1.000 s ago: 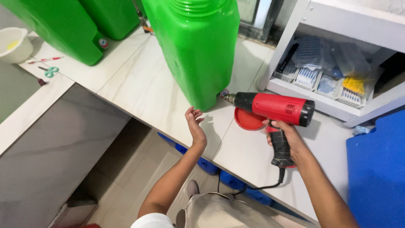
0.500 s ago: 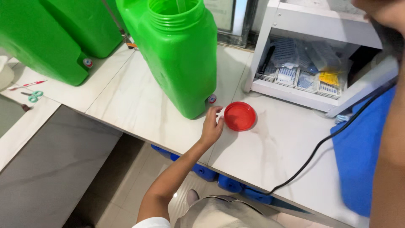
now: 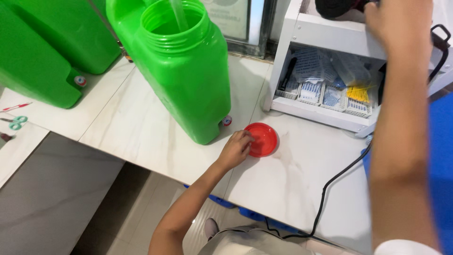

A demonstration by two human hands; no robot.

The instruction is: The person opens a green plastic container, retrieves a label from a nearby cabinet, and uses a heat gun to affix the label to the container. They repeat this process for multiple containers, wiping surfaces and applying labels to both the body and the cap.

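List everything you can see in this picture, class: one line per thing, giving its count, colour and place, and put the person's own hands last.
Jerry can: one, green, open-topped, upright mid-counter.
Other cans: at least two, green, far left.
Lid: one, red, flat on the counter by the can's base.
Counter: one, pale marble.
Shelf unit: one, white, upper right, holding packets and small baskets.
Cable: one, black, trailing over the counter edge.
Scissors: one pair, teal-handled, far left.
Left hand: touching the lid.
Right hand: raised at the shelf top, grip unclear.
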